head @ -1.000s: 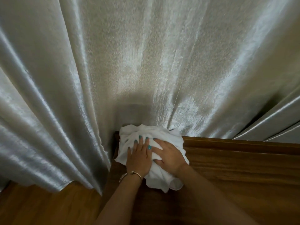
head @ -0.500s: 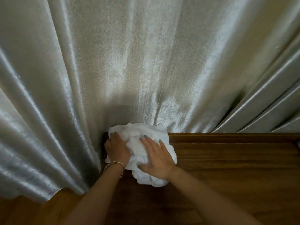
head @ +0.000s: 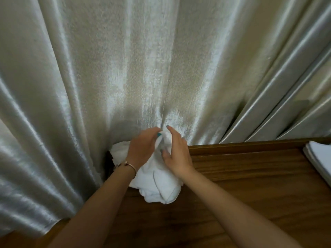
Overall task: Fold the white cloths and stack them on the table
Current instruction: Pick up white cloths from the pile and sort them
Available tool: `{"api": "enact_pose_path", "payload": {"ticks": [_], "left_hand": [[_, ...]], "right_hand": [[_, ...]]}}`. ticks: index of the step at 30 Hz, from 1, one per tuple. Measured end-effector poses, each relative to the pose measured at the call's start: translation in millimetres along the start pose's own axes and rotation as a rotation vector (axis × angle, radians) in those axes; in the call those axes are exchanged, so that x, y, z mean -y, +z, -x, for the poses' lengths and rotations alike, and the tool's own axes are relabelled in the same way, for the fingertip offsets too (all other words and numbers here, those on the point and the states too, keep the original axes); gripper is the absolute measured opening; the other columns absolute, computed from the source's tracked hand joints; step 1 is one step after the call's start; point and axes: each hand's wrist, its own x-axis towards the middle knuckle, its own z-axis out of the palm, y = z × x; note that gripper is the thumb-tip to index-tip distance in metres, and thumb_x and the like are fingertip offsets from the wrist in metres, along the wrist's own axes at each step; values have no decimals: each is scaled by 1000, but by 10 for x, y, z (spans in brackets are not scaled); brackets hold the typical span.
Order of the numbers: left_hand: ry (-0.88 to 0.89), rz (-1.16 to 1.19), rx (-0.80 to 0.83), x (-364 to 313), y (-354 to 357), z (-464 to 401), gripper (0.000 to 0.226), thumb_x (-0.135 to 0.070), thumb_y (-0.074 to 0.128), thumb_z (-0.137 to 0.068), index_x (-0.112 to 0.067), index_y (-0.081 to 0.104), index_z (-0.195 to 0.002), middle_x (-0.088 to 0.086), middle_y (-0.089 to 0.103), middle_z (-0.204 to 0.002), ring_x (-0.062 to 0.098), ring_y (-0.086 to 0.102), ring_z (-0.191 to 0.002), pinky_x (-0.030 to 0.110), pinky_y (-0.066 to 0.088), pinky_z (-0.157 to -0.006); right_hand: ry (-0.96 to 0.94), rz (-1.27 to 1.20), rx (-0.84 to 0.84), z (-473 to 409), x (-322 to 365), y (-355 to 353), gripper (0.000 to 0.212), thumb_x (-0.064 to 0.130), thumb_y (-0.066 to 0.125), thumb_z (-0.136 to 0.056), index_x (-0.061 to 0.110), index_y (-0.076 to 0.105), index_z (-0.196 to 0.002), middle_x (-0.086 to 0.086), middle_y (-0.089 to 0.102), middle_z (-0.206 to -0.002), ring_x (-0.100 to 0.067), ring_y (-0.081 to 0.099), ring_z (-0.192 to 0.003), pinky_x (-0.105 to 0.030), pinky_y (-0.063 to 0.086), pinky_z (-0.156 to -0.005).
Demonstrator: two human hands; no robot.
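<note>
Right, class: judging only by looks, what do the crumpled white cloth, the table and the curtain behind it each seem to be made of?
Crumpled white cloth: soft, matte woven fabric, probably cotton; it bunches in rounded folds with a stitched hem.
Table: wood or wood veneer, brown with streaky grain and a low sheen.
Curtain: shiny, silvery-beige textile, likely satin-like synthetic; bright highlights run along its long pleats, and the surface looks faintly textured.

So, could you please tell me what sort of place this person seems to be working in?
Probably a furnished room, perhaps in a hotel or home, though that is a guess. A long shiny curtain hangs right behind a dark wooden table, and folded white cloths sit stacked at its right edge.
</note>
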Motion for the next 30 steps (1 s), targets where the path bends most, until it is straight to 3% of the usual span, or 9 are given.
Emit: {"api": "enact_pose_path", "payload": {"ticks": [4,7,11,15,19,21,24,27,30], "left_hand": [[229,113,-19,-591,-181,-168,36,-35,31,-94,-23,60,-111,-1,67,-102,17,64,-84,30,52,-73],[202,186,-13,-825,-213,-281,18,-30,43,-98,-22,55,-110,-4,64,-98,16,62,-81,32,50,-73],[132,170,85,-963,-151,-333,17,-38,55,-92,-24,56,-102,-11,61,-87,14,60,-77,30,46,-70],[96,136,212,-971,14,-309,8,-36,61,-89,-28,64,-88,-17,62,-77,10,61,-77,32,49,-73],[17,213,286,-1181,227,-202,6,-34,65,-86,-29,62,-82,-10,63,-75,4,56,-71,24,43,-70],[64,222,348,-1339,324,-161,14,-36,71,-79,-29,63,-87,-10,63,-77,0,56,-70,19,41,-66],[139,87,442,-1500,508,-148,38,-45,76,-72,-27,65,-103,-10,67,-90,4,61,-81,23,48,-72],[139,-25,320,-1505,736,-166,28,-32,70,-80,-12,67,-99,3,65,-91,22,61,-83,32,47,-72],[113,-69,192,-1559,902,-159,12,-16,72,-79,-7,67,-85,6,58,-83,24,57,-74,32,41,-66]], "right_hand": [[15,-84,-79,-161,137,-466,45,17,59,-88,29,46,-130,8,59,-121,-13,55,-113,-27,46,-96],[-26,-82,-142,-181,130,-940,31,4,53,-88,18,63,-113,5,67,-100,-11,61,-93,-11,43,-80],[53,-91,-267,-138,13,-1456,29,-7,49,-83,12,69,-94,3,67,-91,-13,61,-88,-27,49,-79],[239,-232,-279,-46,-60,-1913,29,0,46,-87,20,61,-103,8,57,-91,-14,55,-91,-25,44,-75],[162,544,-22,159,-222,-2266,35,54,62,-76,42,56,-109,12,51,-96,-11,52,-90,-29,40,-70],[141,687,-25,233,-324,-2388,47,74,61,-66,42,59,-100,12,56,-93,-13,57,-89,-31,44,-69],[239,606,-175,305,-511,-2636,44,72,64,-68,31,66,-83,8,65,-82,-19,62,-84,-28,37,-62],[335,545,-405,447,-749,-2942,44,61,63,-78,17,64,-76,2,62,-70,-25,61,-76,-29,31,-57],[362,496,-511,610,-1009,-3272,39,56,60,-83,18,65,-85,-4,68,-86,-33,62,-89,-30,36,-62]]}}
